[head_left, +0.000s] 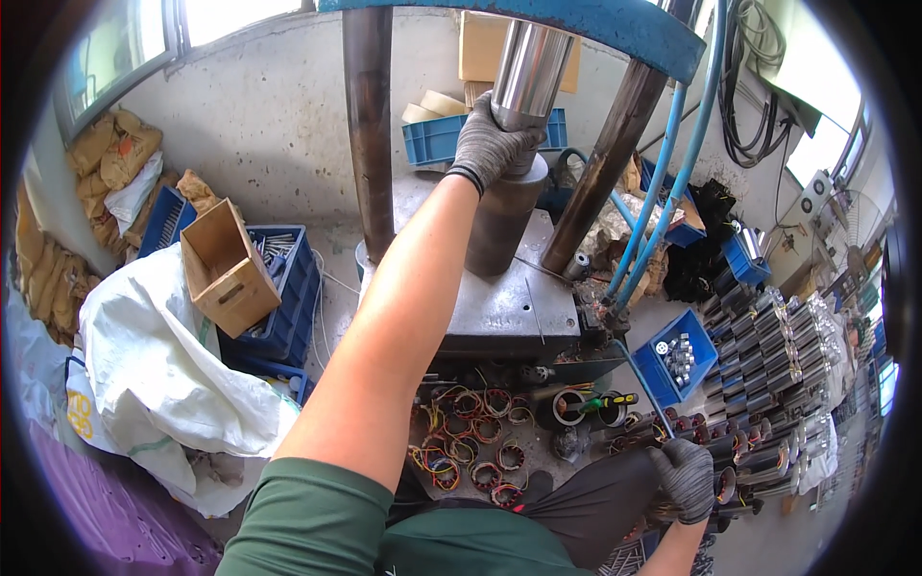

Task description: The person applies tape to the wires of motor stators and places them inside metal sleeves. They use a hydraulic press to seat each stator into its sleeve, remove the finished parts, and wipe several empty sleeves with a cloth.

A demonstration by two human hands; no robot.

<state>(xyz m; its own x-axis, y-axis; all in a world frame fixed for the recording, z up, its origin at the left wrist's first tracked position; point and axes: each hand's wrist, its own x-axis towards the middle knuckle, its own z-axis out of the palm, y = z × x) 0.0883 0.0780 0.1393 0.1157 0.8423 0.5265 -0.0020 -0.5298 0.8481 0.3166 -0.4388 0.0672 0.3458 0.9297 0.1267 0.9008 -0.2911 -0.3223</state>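
My left hand (495, 144), in a grey knit glove, reaches up into a hydraulic press. Its fingers curl round the lower end of a shiny metal cylinder (534, 72) that hangs under the blue press frame (615, 31). Directly below stands a thick dark steel cylinder (503, 226) on the press bed (480, 312). What lies between the two is partly hidden by my glove. Low on the right, my right hand (685, 477), gloved too, is closed at the end of a slim lever (653, 396) beside my knee.
Wound copper stator rings (461, 427) with coloured wires lie below the bed. Rows of metal tubes (768, 355) stand to the right, near a blue bin (675, 357) of small parts. A wooden box (228, 269) tops a blue crate at left, by a white sack (163, 355).
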